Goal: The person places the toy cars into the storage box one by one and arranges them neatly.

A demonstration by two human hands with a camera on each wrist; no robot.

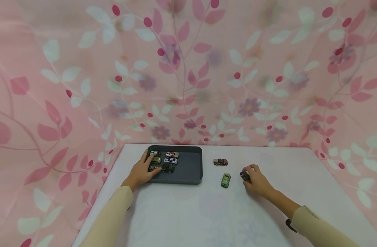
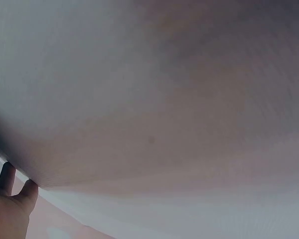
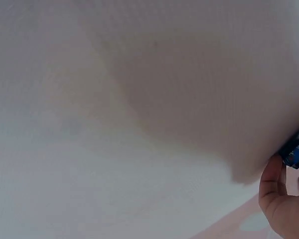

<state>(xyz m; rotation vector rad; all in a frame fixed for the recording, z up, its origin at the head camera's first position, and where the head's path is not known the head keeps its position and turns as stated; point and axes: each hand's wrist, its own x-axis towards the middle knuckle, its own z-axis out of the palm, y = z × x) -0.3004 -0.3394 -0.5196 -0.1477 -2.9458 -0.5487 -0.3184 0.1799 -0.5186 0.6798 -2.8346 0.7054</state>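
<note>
In the head view, my right hand pinches a dark toy car close over the white table. The right wrist view shows the blue and black end of this toy car at the fingertips. My left hand lies across the left rim of a dark grey tray, fingers spread over the toy cars there and partly hiding them. Inside the tray are several toy cars, including a white one, a red-and-white one and a black one.
Between the tray and my right hand, a green toy car and a red-and-yellow toy car stand on the white-covered table. A pink floral cloth hangs behind the table's far edge.
</note>
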